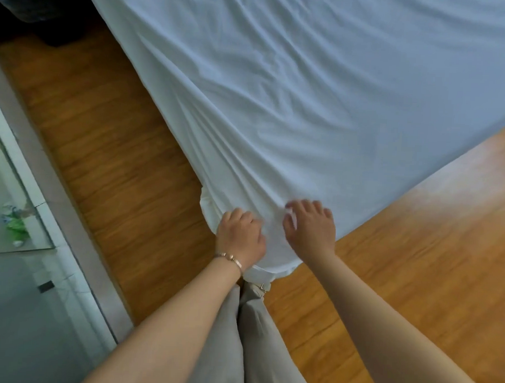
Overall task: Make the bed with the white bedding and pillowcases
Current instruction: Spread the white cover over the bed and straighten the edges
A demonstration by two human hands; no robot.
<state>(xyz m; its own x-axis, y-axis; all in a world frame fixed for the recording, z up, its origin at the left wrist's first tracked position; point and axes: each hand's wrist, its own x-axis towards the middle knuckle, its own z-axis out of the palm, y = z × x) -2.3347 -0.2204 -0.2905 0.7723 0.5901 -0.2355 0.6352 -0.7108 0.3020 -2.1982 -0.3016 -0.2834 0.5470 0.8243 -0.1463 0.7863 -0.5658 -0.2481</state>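
Bed (351, 80) fills the upper right of my view, its near corner pointing at me, and a white sheet (278, 105) lies wrinkled over all of it, with creases running down toward that corner. Wooden floor (117, 156) shows on both sides of the bed, with a bright sheen on the boards to the right. Along the left edge runs a grey sill, and beyond it a glass pane (10, 209) with something green and white behind it, too blurred to make out. At the top left sits a dark shape I cannot identify. My beige trousers (239, 335) hang straight below the corner, between my bare forearms. My left hand (239, 234) sits on the left side of the corner, knuckles up, fingers curled into the sheet where the cloth bunches and drapes over the edge. My right hand (310, 225) rests just beside it on the right side of the corner, fingers bent and spread, thumb and fingertips pinching a fold of the sheet. A thin bracelet (231, 258) circles my left wrist.
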